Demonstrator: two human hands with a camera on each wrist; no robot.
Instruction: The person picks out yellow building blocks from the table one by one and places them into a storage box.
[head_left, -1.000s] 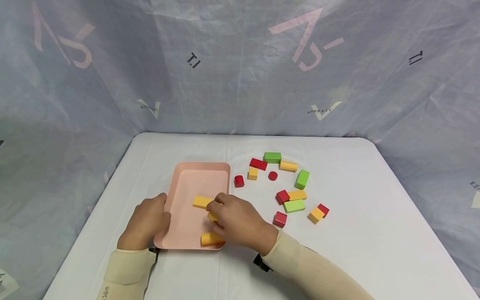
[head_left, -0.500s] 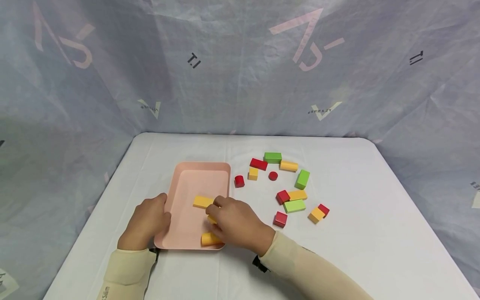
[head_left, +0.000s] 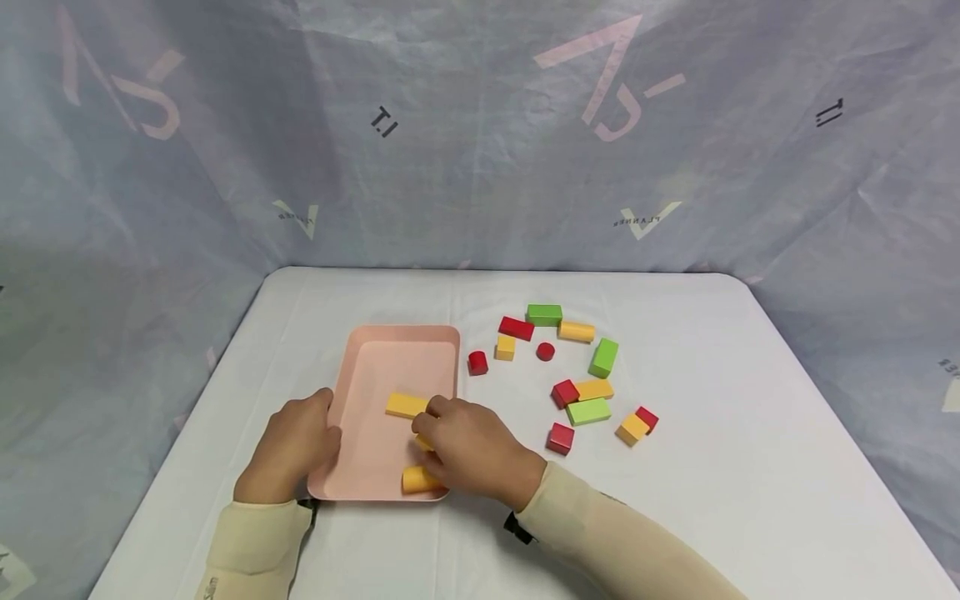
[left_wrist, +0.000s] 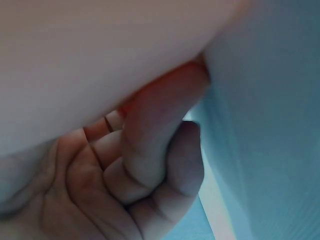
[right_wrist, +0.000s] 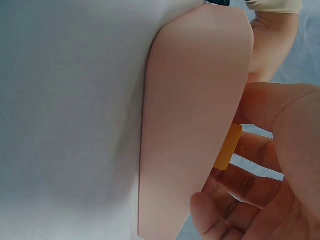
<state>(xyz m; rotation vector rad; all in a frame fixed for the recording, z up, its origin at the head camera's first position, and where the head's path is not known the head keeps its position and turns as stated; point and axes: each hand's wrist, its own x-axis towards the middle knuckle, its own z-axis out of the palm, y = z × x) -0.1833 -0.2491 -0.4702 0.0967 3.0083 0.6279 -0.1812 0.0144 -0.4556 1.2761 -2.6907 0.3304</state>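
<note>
In the head view, a shallow pink tray (head_left: 363, 367) lies on the left half of the table. My left hand (head_left: 296, 437) grips its left rim; the left wrist view shows curled fingers (left_wrist: 150, 135) against the tray's outer side. Over the tray's right side, my right hand (head_left: 476, 446) pinches a yellow block (head_left: 424, 441), mostly hidden by the fingers. This block (right_wrist: 228, 147) also shows past the tray wall in the right wrist view. Inside the tray, a flat yellow block (head_left: 405, 405) lies beyond the held one, and a yellow cylinder (head_left: 420, 479) lies nearer, partly covered by the hand.
Right of the tray, red, green and yellow blocks are scattered on the white table (head_left: 720, 500). A red cylinder (head_left: 477, 363) is close to the tray's right rim, and a red cube (head_left: 560, 438) sits near my right wrist. A grey curtain (head_left: 480, 133) hangs behind.
My right hand has shifted very slightly left over the tray, still pinching the yellow block. My left hand, the tray and the scattered blocks stay in place.
</note>
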